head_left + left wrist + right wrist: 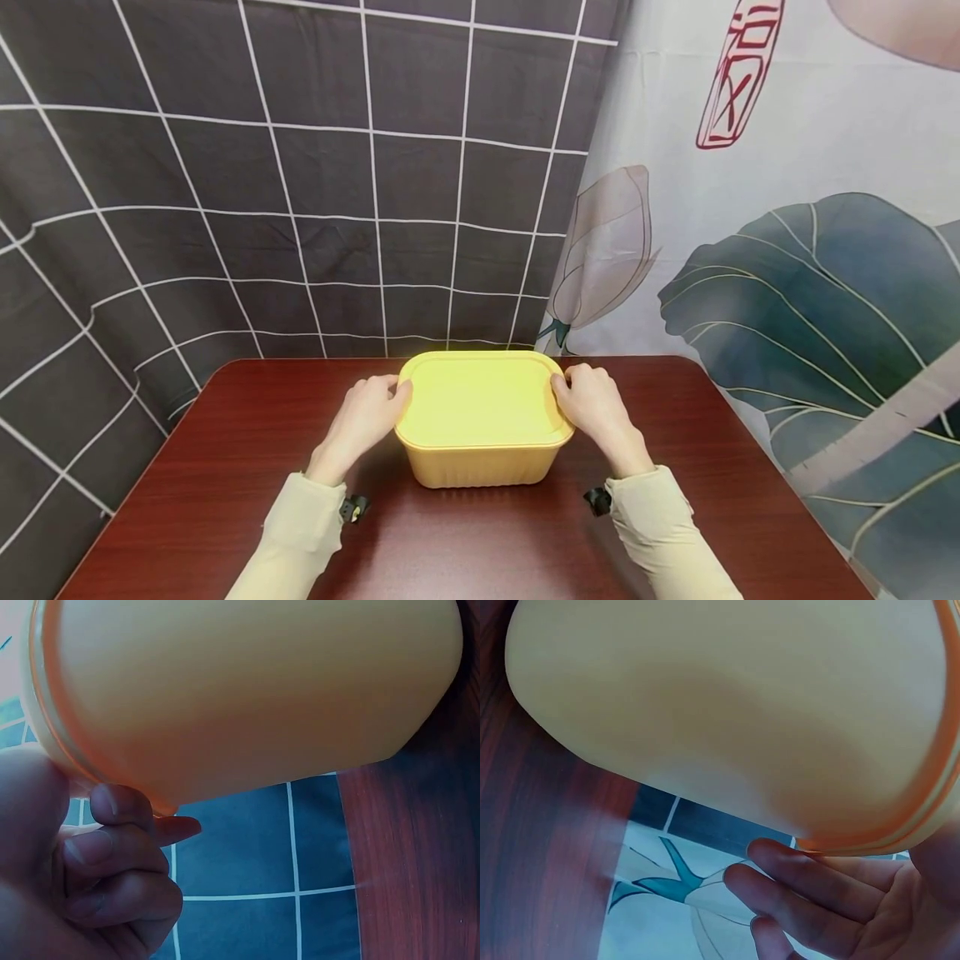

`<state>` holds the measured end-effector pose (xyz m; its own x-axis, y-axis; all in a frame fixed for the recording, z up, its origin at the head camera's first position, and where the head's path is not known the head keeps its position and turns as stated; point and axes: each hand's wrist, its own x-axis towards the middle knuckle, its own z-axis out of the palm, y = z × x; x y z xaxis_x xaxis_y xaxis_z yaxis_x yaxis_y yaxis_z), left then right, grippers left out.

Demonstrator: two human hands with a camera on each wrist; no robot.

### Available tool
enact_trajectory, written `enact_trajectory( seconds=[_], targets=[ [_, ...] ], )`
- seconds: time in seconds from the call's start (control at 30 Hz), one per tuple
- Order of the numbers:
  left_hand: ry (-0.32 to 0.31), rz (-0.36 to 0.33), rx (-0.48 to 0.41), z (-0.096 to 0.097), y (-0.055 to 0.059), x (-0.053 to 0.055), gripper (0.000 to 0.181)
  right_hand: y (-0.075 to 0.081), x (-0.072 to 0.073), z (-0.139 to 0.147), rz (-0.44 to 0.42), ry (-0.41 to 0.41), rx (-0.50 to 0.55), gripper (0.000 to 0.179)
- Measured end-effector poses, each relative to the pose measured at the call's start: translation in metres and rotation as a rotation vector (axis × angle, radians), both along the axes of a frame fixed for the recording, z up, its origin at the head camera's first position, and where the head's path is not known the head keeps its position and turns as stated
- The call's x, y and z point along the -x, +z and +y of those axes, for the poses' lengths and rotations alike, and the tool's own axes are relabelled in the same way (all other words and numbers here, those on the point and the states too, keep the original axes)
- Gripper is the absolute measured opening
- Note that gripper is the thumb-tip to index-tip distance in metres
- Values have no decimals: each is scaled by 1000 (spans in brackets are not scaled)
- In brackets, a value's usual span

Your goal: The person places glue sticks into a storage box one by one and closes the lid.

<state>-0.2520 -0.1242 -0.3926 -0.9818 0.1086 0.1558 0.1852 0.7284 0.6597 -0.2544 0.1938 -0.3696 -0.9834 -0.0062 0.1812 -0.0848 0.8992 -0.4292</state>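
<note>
A yellow plastic box (480, 468) stands upright on the table, with a brighter yellow lid (480, 400) seated on its top. At the lid's left end, my left hand (367, 417) grips the edge, thumb on top and fingers curled by the rim. The left wrist view shows the fingers (124, 855) bent just under that rim, beside the box's side wall. My right hand (596, 406) grips the lid's right edge, thumb on top. In the right wrist view its fingers (817, 896) reach loosely bent below the rim.
The dark red wooden table (480, 550) has its far edge close behind the box. A dark grid-patterned cloth (315, 167) hangs behind and to the left. A white cloth (675, 100) with painted leaves and a flower hangs on the right.
</note>
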Motion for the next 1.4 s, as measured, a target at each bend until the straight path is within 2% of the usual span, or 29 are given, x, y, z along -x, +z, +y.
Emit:
enact_trajectory(
  seconds=[0.37,0.7,0.97,1.2,1.4],
  targets=[
    [2,-36,-36,0,-5,-1,34,-3,0,1,5,4,0,37],
    [6,-27,-62,0,-8,-4,38,-7,-2,4,-8,10,12,30],
    [7,-4,-66,-2,-12,-3,44,-7,-4,9,1,45,20,30],
    [31,48,17,-12,-16,-5,56,-9,-8,22,-38,50,42,41],
    [88,36,119,-23,-17,-8,65,-11,-9,36,-49,46,24,56]
  ],
)
